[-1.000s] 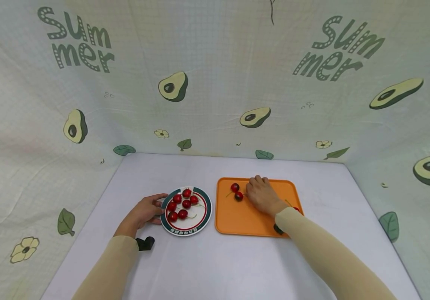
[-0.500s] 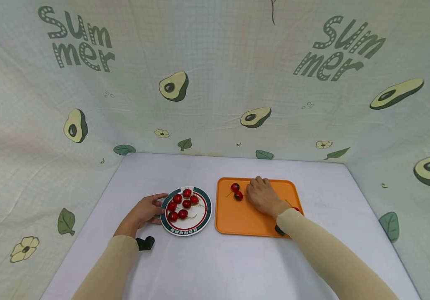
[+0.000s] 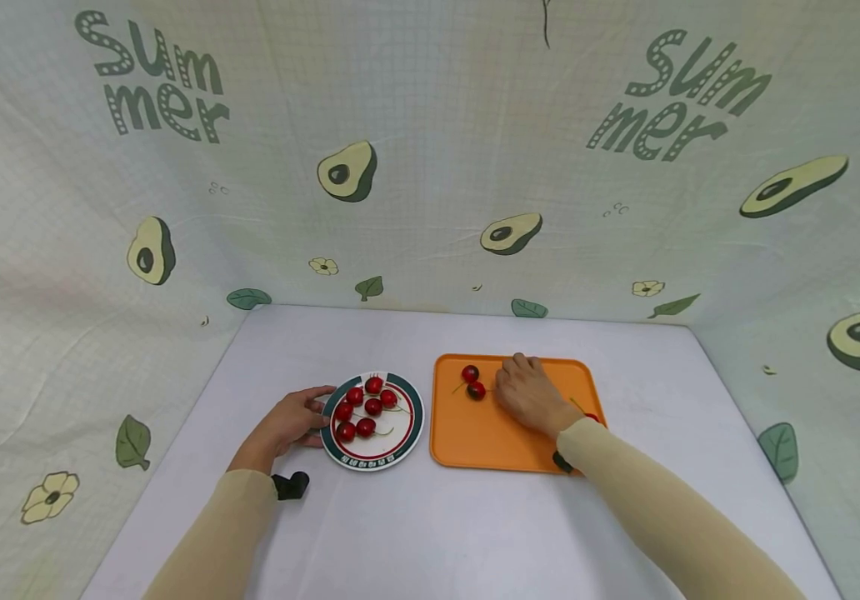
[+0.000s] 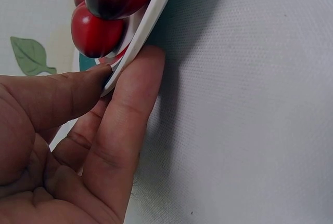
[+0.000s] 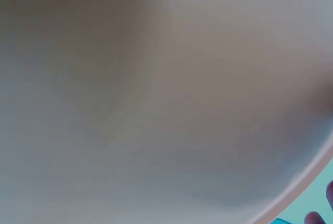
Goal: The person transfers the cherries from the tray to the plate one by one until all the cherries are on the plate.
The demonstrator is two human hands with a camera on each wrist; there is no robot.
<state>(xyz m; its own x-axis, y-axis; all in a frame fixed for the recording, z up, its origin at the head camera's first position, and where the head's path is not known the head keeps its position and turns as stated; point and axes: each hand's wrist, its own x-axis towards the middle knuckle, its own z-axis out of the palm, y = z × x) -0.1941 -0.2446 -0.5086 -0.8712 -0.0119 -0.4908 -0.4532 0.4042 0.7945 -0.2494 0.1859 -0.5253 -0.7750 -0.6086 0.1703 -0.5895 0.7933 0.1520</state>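
My left hand (image 3: 293,423) pinches the left rim of a round white plate (image 3: 400,450) with a green band. In the left wrist view, the thumb (image 4: 78,91) lies over the rim and a finger (image 4: 132,94) supports it from below. Several dark red cherries (image 3: 373,407) with stems sit on the plate. My right hand (image 3: 529,395) is low over the orange tray (image 3: 467,442), fingers bent down near its far edge. Two cherries (image 3: 477,391) lie just left of it. What its fingers hold is hidden; I cannot tell.
Another cherry (image 3: 592,417) shows at the tray's right side, partly behind the right sleeve (image 3: 625,475). A white table (image 3: 400,533) carries plate and tray, with a printed cloth (image 3: 430,167) behind. A blurred pale surface (image 5: 156,130) fills most of the right wrist view.
My right hand has shifted slightly to the right over the tray. The left hand and the plate have stayed in place.
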